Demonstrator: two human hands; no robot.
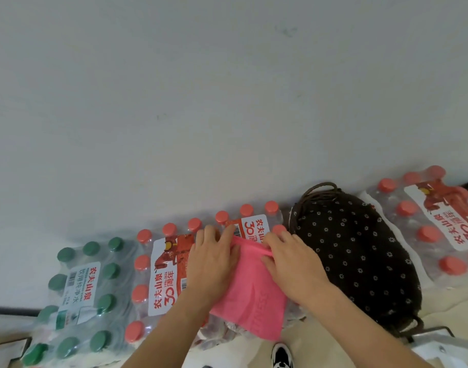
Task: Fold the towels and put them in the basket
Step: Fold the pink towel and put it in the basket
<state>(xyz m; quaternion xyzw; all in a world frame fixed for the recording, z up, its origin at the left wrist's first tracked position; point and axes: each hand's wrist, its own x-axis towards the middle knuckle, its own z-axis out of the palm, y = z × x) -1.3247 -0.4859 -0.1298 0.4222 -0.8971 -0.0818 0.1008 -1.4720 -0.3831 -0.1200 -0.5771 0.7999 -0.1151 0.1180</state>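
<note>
A pink towel [251, 296] lies on top of a shrink-wrapped pack of red-capped water bottles [163, 277], its near end hanging over the pack's front. My left hand [214, 258] lies on the towel's left side and pinches its far edge. My right hand [288, 258] grips the same far edge from the right, and that edge is bunched into a thin roll between the two hands. Just to the right stands the basket [360, 251], lined with dark fabric dotted with small white flowers, with brown rope handles.
A pack of green-capped bottles [81, 293] stands at the left, and another red-capped pack [429, 224] at the far right past the basket. A pale wall rises behind them all. My shoe [282, 355] shows on the floor below the towel.
</note>
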